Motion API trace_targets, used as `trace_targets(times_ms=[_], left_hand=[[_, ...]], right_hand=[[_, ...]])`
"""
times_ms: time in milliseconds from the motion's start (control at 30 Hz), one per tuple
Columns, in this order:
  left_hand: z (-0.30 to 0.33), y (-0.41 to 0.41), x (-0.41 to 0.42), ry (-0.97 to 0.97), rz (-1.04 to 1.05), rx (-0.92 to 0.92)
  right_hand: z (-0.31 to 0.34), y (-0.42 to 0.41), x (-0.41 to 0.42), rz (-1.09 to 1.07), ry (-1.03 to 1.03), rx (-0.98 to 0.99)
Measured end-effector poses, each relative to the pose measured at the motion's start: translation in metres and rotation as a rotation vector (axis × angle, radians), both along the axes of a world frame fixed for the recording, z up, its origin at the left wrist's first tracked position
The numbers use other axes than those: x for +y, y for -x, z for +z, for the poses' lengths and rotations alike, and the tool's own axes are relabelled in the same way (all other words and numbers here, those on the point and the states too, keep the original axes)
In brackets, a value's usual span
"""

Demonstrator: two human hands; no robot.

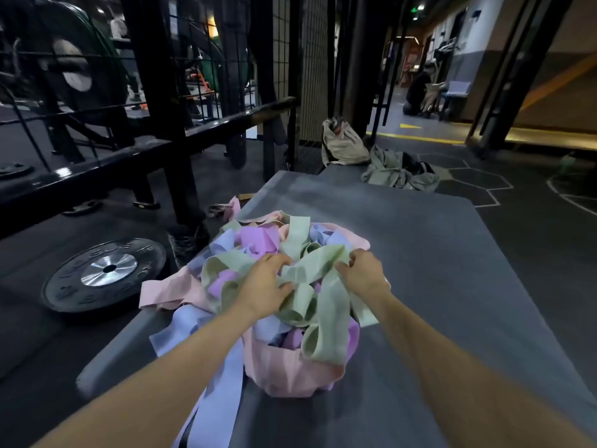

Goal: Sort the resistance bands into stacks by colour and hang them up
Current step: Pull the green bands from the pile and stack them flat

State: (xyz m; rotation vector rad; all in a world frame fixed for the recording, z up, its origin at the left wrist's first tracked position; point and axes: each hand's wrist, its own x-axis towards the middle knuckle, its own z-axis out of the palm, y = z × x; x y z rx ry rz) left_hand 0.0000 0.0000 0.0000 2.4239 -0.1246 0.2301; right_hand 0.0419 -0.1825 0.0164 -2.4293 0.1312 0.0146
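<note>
A tangled heap of resistance bands lies on a grey platform [420, 253]. It mixes pale green bands [326, 305], pink bands [290, 370], lilac-blue bands [213, 399] and purple bands [255, 237]. My left hand [265, 286] sits on top of the heap with its fingers curled into the green bands. My right hand [361, 270] grips a green band at the heap's right side. Several blue bands hang over the platform's near left edge.
A black weight plate [106, 273] lies on the floor to the left. A black rack frame [168, 130] and wire mesh stand behind it. A beige bag [342, 143] and crumpled clothes [397, 173] lie at the platform's far end. A person crouches far back right.
</note>
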Motion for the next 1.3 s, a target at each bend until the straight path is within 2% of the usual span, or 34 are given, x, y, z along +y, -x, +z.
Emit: trace_targets(times_ms=[133, 233, 400, 467, 667, 800, 967, 1100, 1300], left_hand=[[-0.003, -0.002, 0.007, 0.034, 0.014, 0.054], [0.003, -0.002, 0.012, 0.053, 0.029, 0.082], [0.038, 0.0, 0.005, 0.078, 0.034, 0.046], [0.057, 0.004, -0.004, 0.145, 0.02, 0.014], [0.106, 0.019, -0.047, 0.259, -0.123, -0.026], [0.13, 0.027, -0.073, 0.265, -0.101, -0.134], [0.169, 0.038, -0.088, 0.662, -0.084, -0.15], [0.195, 0.039, -0.097, 0.81, -0.096, -0.123], [0.188, 0.057, -0.116, 0.762, -0.299, 0.003]], right_hand=[[0.001, -0.006, 0.001, -0.023, -0.156, -0.01], [0.015, 0.0, 0.004, -0.031, -0.311, -0.176], [0.066, 0.012, -0.002, -0.03, -0.429, -0.377], [0.088, 0.021, -0.005, -0.008, -0.45, -0.432], [0.135, 0.053, -0.021, 0.062, -0.435, -0.549], [0.155, 0.071, -0.04, 0.086, -0.394, -0.619], [0.169, 0.091, -0.066, 0.043, -0.238, -0.678], [0.17, 0.105, -0.071, 0.061, -0.116, -0.703], [0.169, 0.111, -0.074, 0.093, 0.031, -0.768]])
